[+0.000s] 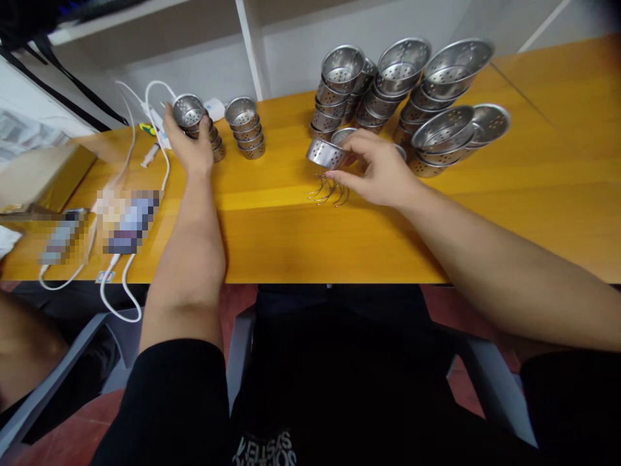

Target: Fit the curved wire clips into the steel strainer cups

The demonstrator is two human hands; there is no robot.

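Note:
My left hand (194,147) reaches to the far left of the table, its thumb and fingers curled round the top perforated metal cup (189,111) of a short stack. Beside it stands another stack of small perforated cups (250,129), untouched. My right hand (381,165) pinches a shallow perforated metal cup (326,154) by its side, tilted a little above the table. Just below that cup lie several thin curved wire hooks (330,192). Another cup behind the right hand is mostly hidden by the fingers.
Tall stacks of larger perforated cups (402,68) stand at the back right, with wide ones (444,136) nearer. Blurred-out devices (133,223) and white cables (167,171) lie at left, near a cardboard box (43,175). Another person's leg (29,343) shows at lower left.

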